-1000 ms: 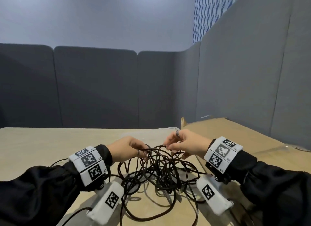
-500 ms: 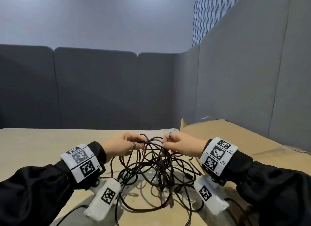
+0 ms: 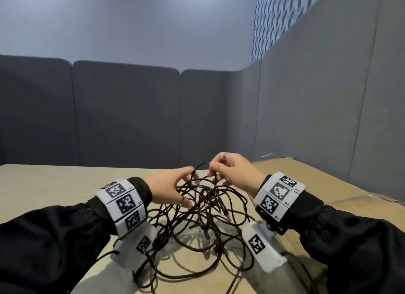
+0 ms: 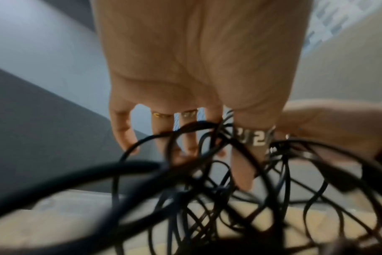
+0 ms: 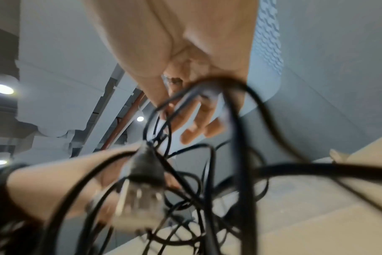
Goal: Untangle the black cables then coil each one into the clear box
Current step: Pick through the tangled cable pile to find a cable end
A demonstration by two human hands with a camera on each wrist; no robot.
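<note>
A tangle of black cables (image 3: 203, 208) lies on the wooden table between my hands, its top loops lifted off the surface. My right hand (image 3: 215, 170) is raised above the heap and pinches a few strands (image 5: 185, 96) between thumb and fingers. My left hand (image 3: 186, 184) reaches into the left side of the tangle with fingers (image 4: 124, 131) straight and spread, and loops (image 4: 185, 127) lie across them. A black plug with a metal end (image 5: 142, 186) dangles close to the right wrist camera. I cannot make out the clear box for certain.
The light wooden table (image 3: 54, 184) stretches to the left. A flattened cardboard sheet (image 3: 328, 184) covers the right side. Grey padded partitions (image 3: 127, 114) close off the back and right. Cable ends trail toward the near edge (image 3: 153, 276).
My right hand has risen, drawing strands up out of the heap. My left hand has let go of its pinch and spread its fingers into the tangle.
</note>
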